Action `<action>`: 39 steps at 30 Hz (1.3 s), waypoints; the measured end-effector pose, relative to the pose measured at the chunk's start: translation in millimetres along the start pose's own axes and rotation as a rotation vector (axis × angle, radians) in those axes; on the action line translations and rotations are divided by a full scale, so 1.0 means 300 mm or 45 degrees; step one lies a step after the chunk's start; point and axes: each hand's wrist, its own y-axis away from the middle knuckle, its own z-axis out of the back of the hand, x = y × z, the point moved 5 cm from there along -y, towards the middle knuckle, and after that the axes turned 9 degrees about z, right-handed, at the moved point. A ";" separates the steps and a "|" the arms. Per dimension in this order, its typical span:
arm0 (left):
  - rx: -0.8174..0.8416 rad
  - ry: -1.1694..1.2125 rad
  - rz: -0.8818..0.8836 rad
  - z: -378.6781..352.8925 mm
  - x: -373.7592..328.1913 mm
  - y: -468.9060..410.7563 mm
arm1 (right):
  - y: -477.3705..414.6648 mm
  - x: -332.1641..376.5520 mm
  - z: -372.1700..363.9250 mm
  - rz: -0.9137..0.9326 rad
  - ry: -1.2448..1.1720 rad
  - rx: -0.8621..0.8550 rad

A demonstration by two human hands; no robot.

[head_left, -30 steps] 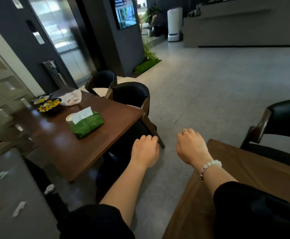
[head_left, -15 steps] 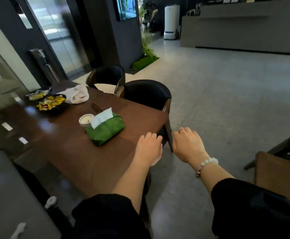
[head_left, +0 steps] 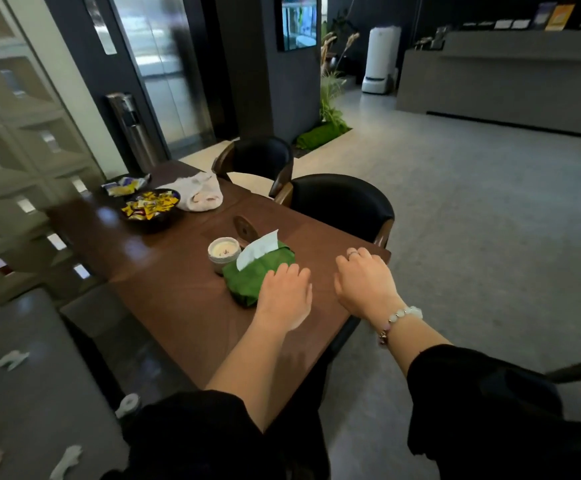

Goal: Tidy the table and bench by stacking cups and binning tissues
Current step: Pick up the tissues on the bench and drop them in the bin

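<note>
A long dark wooden table (head_left: 178, 306) stands ahead of me. On it lies a green tissue pouch (head_left: 258, 268) with a white tissue sticking out, and a small white cup (head_left: 224, 252) stands just left of it. My left hand (head_left: 284, 297) hovers over the near end of the pouch, fingers curled down, holding nothing. My right hand (head_left: 365, 280) hangs over the table's right edge, fingers loosely bent and empty. Crumpled white tissues (head_left: 12, 359) lie on the grey bench (head_left: 33, 410) at lower left, another tissue (head_left: 67, 460) nearer me.
A dark bowl of yellow sweets (head_left: 150, 207) and a crumpled white cloth (head_left: 199, 194) sit at the table's far end. Two black chairs (head_left: 341, 206) stand along its right side. A metal bin (head_left: 131, 129) stands by the glass door. A white cup (head_left: 128, 403) lies on the floor by the bench.
I have moved toward the long table; both hands, earlier over the floor between tables, are now over its near right end. The table at the right has left the view.
</note>
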 end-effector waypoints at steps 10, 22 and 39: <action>0.066 -0.077 0.643 0.023 0.511 0.100 | -0.375 0.483 -0.053 0.581 -0.164 0.052; 0.168 -0.156 1.566 0.106 0.984 0.862 | -0.189 1.414 -0.063 1.489 -0.358 0.107; 0.275 -0.180 2.205 0.125 1.017 1.728 | 0.436 2.042 -0.085 2.104 -0.223 0.269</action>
